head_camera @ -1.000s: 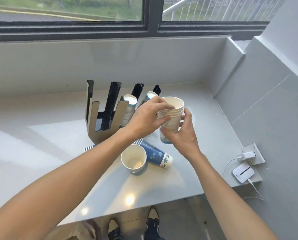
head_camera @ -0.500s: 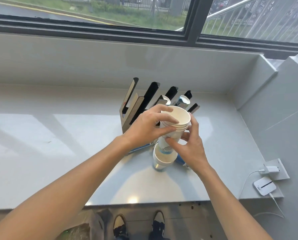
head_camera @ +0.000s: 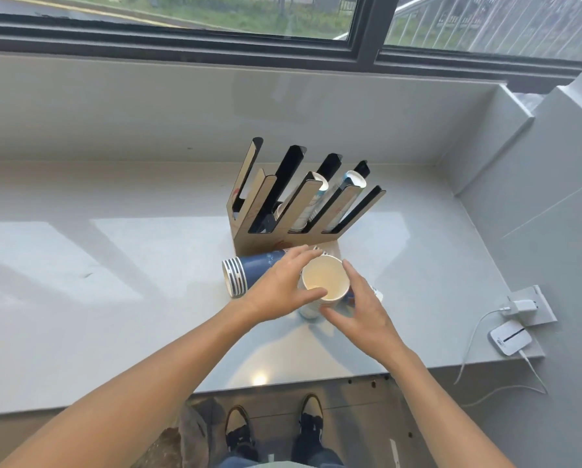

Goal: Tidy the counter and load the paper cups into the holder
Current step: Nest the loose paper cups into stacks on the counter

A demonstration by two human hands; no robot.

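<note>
**Grey counter, cups between two open hands**

Grey stone counter runs below a dark-framed window and fills most of the view. Just beyond the hands stands the slotted cup holder, its tilted channels fanning up and away; two channels toward the right hold cup stacks, rims pointing up and back.

Between the hands sits an upright stack of white paper cups, mouth open to the camera, resting on the counter. The left hand is spread open on the stack's left side, fingers extended past the rim and thumb lying across the near edge. The right hand is likewise open on the right side, fingers straight and close to the cup wall. Whether either hand actually presses the stack is hard to tell from this angle; neither is closed around it.

Left of the left hand, a blue striped cup stack lies on its side, partly under the fingers. Well to the right of the right hand, a white charger sits in a wall socket, with a small white device beside it on the counter edge.
</note>
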